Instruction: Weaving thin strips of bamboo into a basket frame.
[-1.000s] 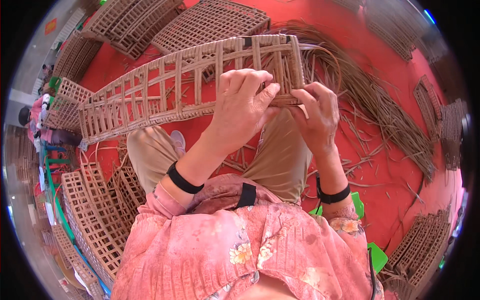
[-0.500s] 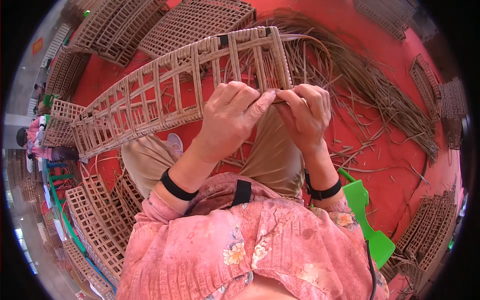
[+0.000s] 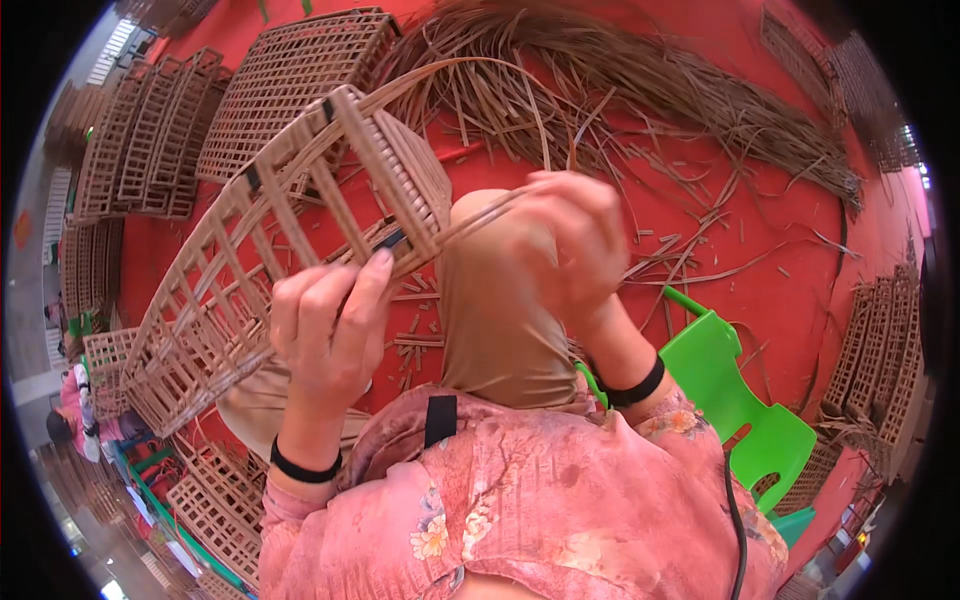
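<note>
A long, open woven wicker basket frame (image 3: 378, 165) slants from my lap up to the left, its wrapped end tilted near my knee. My left hand (image 3: 332, 325) is closed on its lower rail, thumb on top, beside a small black band (image 3: 390, 241). From the frame's end corner, a thin wicker strip (image 3: 485, 216) stretches to my right hand (image 3: 575, 240). That hand is blurred by motion, its fingers curled around the strip. Another length of wicker arcs from the top corner toward the right hand; its far end is hard to trace.
Loose wicker strips (image 3: 700, 100) lie in a heap on the red floor (image 3: 760, 265), with short offcuts scattered about. A green plastic chair (image 3: 705, 362) stands at my right. Woven lattice pieces (image 3: 300, 75) are stacked around. Another person (image 3: 72, 412) sits at far left.
The frame's end has swung left and tilted. My hands, together before, are apart: the left moved left and down along the frame, the right drew a strip out from the corner.
</note>
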`<state>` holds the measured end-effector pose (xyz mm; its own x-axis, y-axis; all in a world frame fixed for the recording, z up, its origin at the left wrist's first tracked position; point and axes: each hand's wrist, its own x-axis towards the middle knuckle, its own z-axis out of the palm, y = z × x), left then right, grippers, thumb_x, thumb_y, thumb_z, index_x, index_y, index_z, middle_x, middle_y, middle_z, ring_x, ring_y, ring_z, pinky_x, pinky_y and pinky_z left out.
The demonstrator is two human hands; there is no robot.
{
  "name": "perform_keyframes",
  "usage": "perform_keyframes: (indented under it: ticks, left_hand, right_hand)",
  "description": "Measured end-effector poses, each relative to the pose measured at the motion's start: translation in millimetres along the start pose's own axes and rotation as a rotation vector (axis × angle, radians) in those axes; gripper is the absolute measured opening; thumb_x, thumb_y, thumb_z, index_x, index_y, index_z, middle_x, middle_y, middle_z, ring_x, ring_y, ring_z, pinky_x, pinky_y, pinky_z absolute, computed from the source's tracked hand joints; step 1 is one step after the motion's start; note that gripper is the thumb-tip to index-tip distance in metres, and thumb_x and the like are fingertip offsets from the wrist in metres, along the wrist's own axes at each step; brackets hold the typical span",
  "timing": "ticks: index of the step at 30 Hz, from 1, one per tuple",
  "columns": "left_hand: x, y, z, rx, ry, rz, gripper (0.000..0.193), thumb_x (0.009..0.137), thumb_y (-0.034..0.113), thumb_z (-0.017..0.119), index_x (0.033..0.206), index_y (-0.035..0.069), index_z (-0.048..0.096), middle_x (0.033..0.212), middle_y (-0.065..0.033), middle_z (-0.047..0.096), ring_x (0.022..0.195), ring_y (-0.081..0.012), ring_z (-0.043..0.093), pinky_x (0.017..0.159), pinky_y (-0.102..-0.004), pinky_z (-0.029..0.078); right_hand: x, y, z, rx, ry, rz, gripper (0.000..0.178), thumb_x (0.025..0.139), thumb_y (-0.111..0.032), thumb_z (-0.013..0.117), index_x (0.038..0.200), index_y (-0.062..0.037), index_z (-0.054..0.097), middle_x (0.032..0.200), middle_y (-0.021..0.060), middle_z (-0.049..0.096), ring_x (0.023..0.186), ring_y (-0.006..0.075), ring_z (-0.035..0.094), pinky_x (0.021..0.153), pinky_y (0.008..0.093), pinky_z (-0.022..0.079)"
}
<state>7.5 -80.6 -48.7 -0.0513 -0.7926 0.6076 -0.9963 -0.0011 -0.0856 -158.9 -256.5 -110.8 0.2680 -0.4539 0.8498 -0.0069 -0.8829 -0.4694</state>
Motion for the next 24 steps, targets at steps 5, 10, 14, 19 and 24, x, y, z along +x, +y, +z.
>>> perform_keyframes:
  ticks: [5, 10, 14, 19, 24]
  left_hand:
    - [11.4, 5.7, 1.1, 0.041, -0.051, -0.015, 0.039, 0.082, 0.006, 0.075, 0.119, 0.013, 0.066, 0.102, -0.0043, 0.055, 0.093, -0.0246, 0.056, 0.077, -0.0386, 0.048]
    - [10.5, 6.6, -9.0, 0.056, -0.171, -0.060, 0.039, 0.084, 0.011, 0.076, 0.121, 0.010, 0.062, 0.106, -0.0072, 0.053, 0.096, -0.0277, 0.053, 0.082, -0.0425, 0.048]
    - [0.6, 5.4, -16.3, 0.051, -0.217, -0.043, 0.036, 0.089, 0.013, 0.072, 0.122, 0.010, 0.057, 0.108, -0.0071, 0.049, 0.097, -0.0287, 0.050, 0.083, -0.0452, 0.047]
    - [6.7, 9.9, -21.1, 0.081, -0.242, -0.054, 0.034, 0.091, 0.017, 0.071, 0.121, 0.010, 0.056, 0.108, -0.0068, 0.049, 0.098, -0.0278, 0.050, 0.081, -0.0449, 0.047]
    - [13.8, 14.7, -12.9, 0.037, -0.229, -0.101, 0.033, 0.090, 0.017, 0.071, 0.120, 0.012, 0.059, 0.107, -0.0067, 0.050, 0.097, -0.0274, 0.051, 0.080, -0.0429, 0.048]
  right_hand:
    - [-112.9, 185.9, -20.6, 0.054, 0.286, 0.991, 0.018, 0.094, -0.012, 0.061, 0.107, -0.0013, 0.068, 0.102, 0.0126, 0.067, 0.089, 0.0253, 0.065, 0.080, 0.0344, 0.052]
    - [-282.1, 350.4, -65.8, -0.598, -0.180, 1.187, 0.044, 0.086, -0.019, 0.067, 0.128, -0.0050, 0.061, 0.126, 0.0166, 0.064, 0.117, 0.0317, 0.060, 0.099, 0.0383, 0.046]
    - [-316.4, 372.2, -61.3, -0.698, -0.313, 1.445, 0.060, 0.081, -0.024, 0.072, 0.136, -0.0080, 0.055, 0.136, 0.0204, 0.057, 0.130, 0.0334, 0.052, 0.111, 0.0393, 0.037]
    - [-334.3, 370.4, -56.0, -0.752, -0.564, 1.421, 0.043, 0.078, -0.023, 0.074, 0.115, -0.0022, 0.067, 0.099, 0.0157, 0.071, 0.096, 0.0348, 0.068, 0.089, 0.0467, 0.052]
    - [-287.4, 339.5, -48.2, -0.028, -0.383, 1.716, 0.021, 0.087, -0.024, 0.071, 0.100, -0.0066, 0.071, 0.085, 0.0042, 0.071, 0.058, 0.0157, 0.061, 0.050, 0.0305, 0.047]
